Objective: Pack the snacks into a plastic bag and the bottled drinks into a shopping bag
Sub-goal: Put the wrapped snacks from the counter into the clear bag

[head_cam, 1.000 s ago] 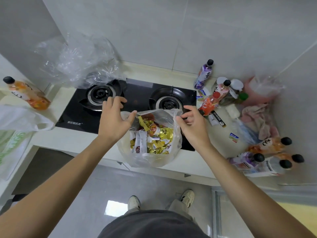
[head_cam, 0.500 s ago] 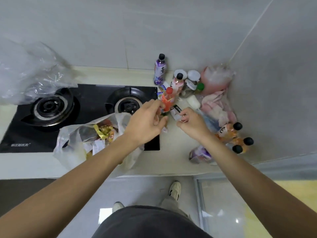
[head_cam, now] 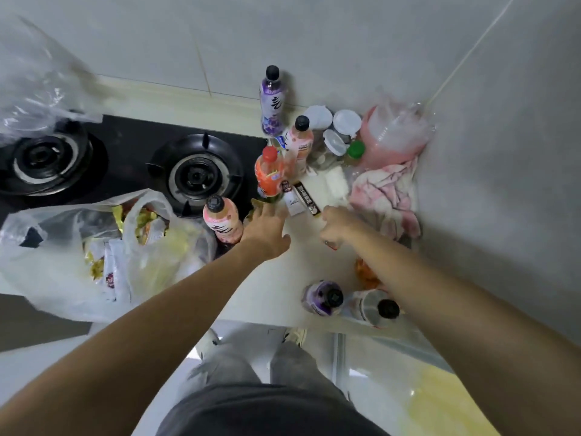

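Left hand [head_cam: 267,226] open, right hand [head_cam: 334,223] curled, contents indiscernible, near flat snack packets [head_cam: 298,198] mid-worktop [head_cam: 292,278]: light, slippery; pinch edges.

Both hands reach over the white table. The left hand [head_cam: 267,226] touches a small snack packet [head_cam: 294,202]. The right hand [head_cam: 338,225] is curled beside a long black snack stick [head_cam: 308,201].

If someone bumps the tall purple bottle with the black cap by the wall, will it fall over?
Probably easily. The tall purple bottle with the black cap stands upright and is narrow for its height, so a sideways knock would likely tip it. Its round body would then probably roll. It looks full, so it may feel fairly heavy.
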Demonstrator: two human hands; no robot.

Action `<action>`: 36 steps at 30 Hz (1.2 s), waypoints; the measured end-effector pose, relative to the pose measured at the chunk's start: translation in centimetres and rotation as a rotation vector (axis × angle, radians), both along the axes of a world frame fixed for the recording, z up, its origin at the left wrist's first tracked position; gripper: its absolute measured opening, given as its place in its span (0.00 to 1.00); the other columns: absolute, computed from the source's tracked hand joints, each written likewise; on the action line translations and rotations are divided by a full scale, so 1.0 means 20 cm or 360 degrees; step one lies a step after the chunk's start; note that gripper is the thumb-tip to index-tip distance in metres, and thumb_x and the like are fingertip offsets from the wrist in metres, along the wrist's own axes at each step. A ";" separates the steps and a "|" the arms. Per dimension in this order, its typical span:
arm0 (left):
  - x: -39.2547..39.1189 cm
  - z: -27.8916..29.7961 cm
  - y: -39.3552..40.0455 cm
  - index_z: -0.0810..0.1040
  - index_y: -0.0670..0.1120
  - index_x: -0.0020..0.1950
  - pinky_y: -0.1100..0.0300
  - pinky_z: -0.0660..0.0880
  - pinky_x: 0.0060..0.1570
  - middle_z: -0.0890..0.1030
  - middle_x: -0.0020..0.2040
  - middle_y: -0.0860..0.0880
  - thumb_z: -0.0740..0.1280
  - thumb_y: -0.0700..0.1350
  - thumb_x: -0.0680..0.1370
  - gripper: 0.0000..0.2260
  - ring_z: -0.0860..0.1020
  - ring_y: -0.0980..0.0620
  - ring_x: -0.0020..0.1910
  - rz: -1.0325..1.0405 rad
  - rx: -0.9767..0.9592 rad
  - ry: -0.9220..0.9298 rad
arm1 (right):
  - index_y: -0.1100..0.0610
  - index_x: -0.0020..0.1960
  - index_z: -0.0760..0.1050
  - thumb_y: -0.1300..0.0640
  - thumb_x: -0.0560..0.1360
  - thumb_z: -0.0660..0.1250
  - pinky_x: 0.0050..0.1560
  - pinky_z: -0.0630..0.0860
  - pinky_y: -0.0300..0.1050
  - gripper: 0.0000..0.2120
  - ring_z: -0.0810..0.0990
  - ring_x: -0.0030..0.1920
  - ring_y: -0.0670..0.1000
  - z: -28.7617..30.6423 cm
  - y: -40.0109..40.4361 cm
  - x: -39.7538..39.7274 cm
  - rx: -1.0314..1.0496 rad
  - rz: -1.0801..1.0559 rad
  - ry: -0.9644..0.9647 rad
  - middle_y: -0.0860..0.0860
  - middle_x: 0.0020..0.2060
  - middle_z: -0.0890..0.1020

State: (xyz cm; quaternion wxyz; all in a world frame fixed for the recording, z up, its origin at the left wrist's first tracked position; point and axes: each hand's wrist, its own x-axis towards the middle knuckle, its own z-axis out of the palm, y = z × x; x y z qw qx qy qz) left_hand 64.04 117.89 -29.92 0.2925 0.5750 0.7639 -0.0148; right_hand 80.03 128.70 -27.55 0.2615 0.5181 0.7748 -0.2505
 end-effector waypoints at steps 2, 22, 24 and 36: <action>-0.01 -0.08 0.04 0.64 0.47 0.76 0.37 0.68 0.70 0.58 0.77 0.36 0.67 0.51 0.78 0.28 0.64 0.32 0.72 0.0017 -0.0085 0.0098 | 0.58 0.71 0.69 0.60 0.75 0.67 0.46 0.76 0.45 0.24 0.79 0.60 0.60 -0.11 0.01 0.02 -0.0047 0.0039 -0.0072 0.59 0.65 0.76; 0.01 -0.30 0.07 0.66 0.56 0.71 0.43 0.72 0.54 0.64 0.63 0.46 0.70 0.40 0.74 0.29 0.68 0.40 0.60 -0.0201 0.0058 0.0479 | 0.60 0.64 0.71 0.54 0.76 0.70 0.46 0.70 0.46 0.20 0.79 0.55 0.59 -0.30 0.03 0.03 0.0093 0.0018 0.0227 0.57 0.55 0.78; 0.04 -0.26 0.07 0.70 0.54 0.67 0.44 0.70 0.54 0.65 0.62 0.45 0.70 0.43 0.74 0.23 0.68 0.40 0.60 -0.0148 0.0092 0.0394 | 0.59 0.61 0.71 0.53 0.74 0.71 0.45 0.72 0.47 0.20 0.79 0.53 0.59 -0.25 0.04 0.00 0.0079 -0.0083 0.0324 0.55 0.51 0.77; -0.04 0.28 -0.24 0.77 0.50 0.54 0.56 0.68 0.40 0.70 0.52 0.49 0.67 0.51 0.73 0.12 0.76 0.44 0.46 0.0012 0.0726 -0.0088 | 0.49 0.47 0.77 0.45 0.59 0.75 0.50 0.85 0.62 0.19 0.87 0.45 0.55 0.22 -0.06 -0.11 -0.0085 -0.0795 0.1099 0.49 0.41 0.85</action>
